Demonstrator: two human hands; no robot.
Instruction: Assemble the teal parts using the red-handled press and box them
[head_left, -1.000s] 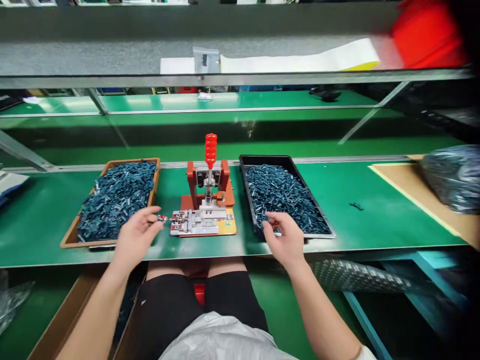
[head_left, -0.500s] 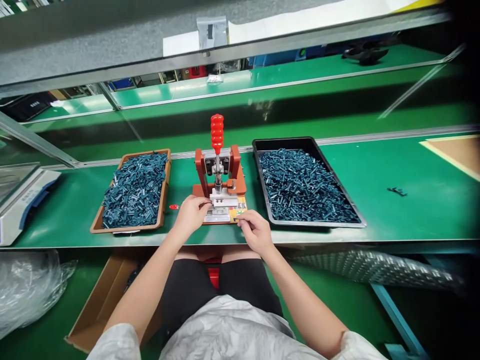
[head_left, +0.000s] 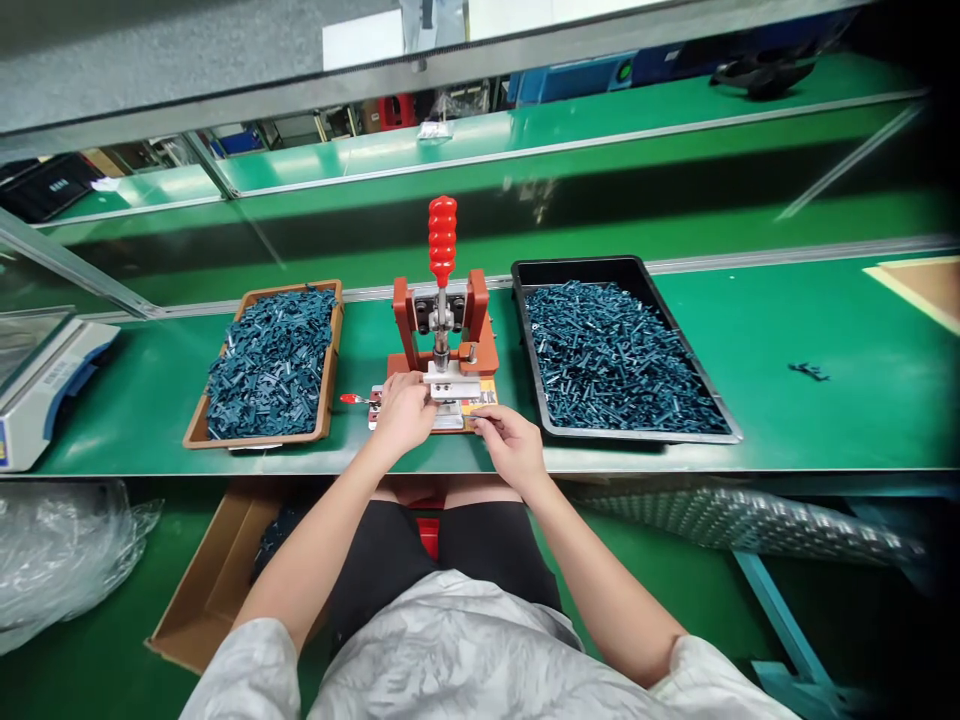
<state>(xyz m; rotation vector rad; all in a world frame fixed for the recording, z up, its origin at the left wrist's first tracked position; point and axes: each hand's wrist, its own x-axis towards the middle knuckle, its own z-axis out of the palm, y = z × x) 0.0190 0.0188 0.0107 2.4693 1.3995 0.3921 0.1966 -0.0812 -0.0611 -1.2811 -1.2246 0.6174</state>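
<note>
A hand toggle press (head_left: 442, 320) with a red ribbed handle stands upright in front of me. My left hand (head_left: 405, 412) is at the left side of its metal jig (head_left: 450, 412), fingers curled together against it; whatever they grip is hidden. Right of the jig, my right hand (head_left: 514, 447) pinches a small dark plastic piece (head_left: 471, 416) between thumb and forefinger, its tip pointing at the jig. A small red-tipped lever (head_left: 350, 399) sticks out to the left, beside my left hand.
A brown tray (head_left: 328, 400) heaped with small dark-blue pieces is on the left. A black tray (head_left: 529, 350) of thin dark pieces sits on the right. Several loose pieces (head_left: 808, 371) lie farther right. A scale (head_left: 52, 385) stands at the far left.
My left hand has turned and shifted right along the jig, uncovering a plate by the red-tipped lever. The piece in my right hand is now closer to the jig. The view has tilted slightly.
</note>
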